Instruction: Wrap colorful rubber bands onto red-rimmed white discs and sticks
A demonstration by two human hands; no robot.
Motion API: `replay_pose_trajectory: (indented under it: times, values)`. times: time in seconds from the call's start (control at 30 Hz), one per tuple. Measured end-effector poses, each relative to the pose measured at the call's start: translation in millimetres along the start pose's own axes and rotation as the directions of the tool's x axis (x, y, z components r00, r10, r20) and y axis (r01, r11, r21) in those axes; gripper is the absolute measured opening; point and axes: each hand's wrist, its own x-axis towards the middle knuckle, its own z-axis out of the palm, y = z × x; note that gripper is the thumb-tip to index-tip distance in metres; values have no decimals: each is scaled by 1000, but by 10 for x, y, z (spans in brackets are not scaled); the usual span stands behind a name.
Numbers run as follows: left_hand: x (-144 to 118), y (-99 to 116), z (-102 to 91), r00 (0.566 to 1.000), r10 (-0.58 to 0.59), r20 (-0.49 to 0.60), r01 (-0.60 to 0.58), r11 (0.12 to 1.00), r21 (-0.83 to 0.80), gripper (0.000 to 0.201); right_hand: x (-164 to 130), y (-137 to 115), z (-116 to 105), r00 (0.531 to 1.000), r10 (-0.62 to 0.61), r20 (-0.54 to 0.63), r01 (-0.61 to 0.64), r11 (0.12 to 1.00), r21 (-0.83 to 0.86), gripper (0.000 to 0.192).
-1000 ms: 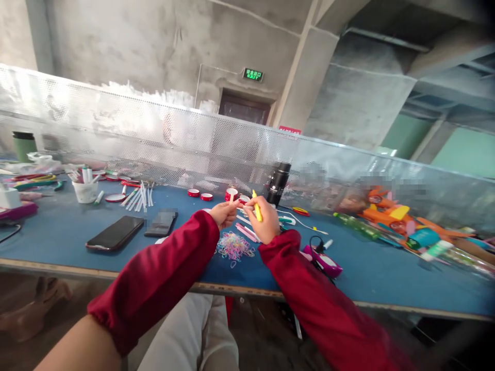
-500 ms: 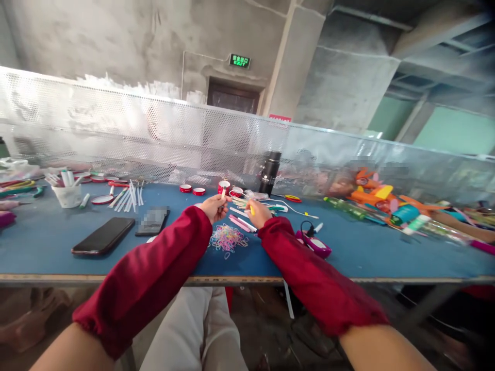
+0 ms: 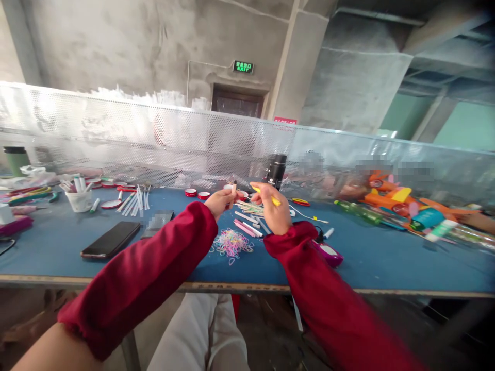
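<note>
My left hand (image 3: 221, 202) pinches a short pale stick (image 3: 234, 188) with a dark tip, held upright above the table. Across from it, my right hand (image 3: 275, 212) is closed round a slim yellow pen-like tool (image 3: 275, 200) that slants toward the left hand; its exact kind is unclear. Below and between the hands lies a pile of small coloured rubber bands (image 3: 232, 243). Pink and white sticks (image 3: 246, 227) rest just behind the pile. Thin pale sticks (image 3: 249, 207) lie farther back, partly hidden by my right hand.
Left are a black phone (image 3: 111, 240), a second dark phone-like device (image 3: 158, 224) and a cup (image 3: 79, 201) of markers. A black bottle (image 3: 277, 172) stands behind. Right lie a purple device (image 3: 328, 253), a green bottle (image 3: 358, 212) and orange toys (image 3: 398, 198). A perforated metal screen (image 3: 162, 134) backs the table.
My right hand has lifted and moved right, away from the left hand, and the yellow tool now shows more fully. The left hand still holds the pale stick. The view has shifted slightly.
</note>
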Motion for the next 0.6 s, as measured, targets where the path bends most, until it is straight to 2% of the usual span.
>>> replay_pose_trajectory:
  times: [0.1,0.2,0.27,0.33,0.43,0.5,0.6]
  values:
    - [-16,111,-99,999,44,13,-45,995,93,13,-11,-180,92,992,12,-124,-2,997,80,45]
    - [-48,223,-175,999,49,-8,-48,998,29,14,54,-313,232,958,-21,-288,59,990,125,48]
    - [-61,282,-221,995,64,-72,-64,998,-5,13,87,-438,361,934,-63,-353,110,987,114,52]
    - [-73,304,-271,983,75,-167,-81,996,-28,11,75,-592,514,926,-80,-369,132,984,119,53]
    - [-116,260,-350,959,54,-280,-69,997,-43,10,-15,-731,765,900,16,-436,69,981,179,47]
    - [-165,199,-405,949,32,-312,-49,998,-48,10,-85,-642,901,894,95,-438,1,977,214,41]
    - [-232,100,-478,953,-1,-303,-11,999,-39,10,-158,-206,947,939,142,-313,-89,980,176,40]
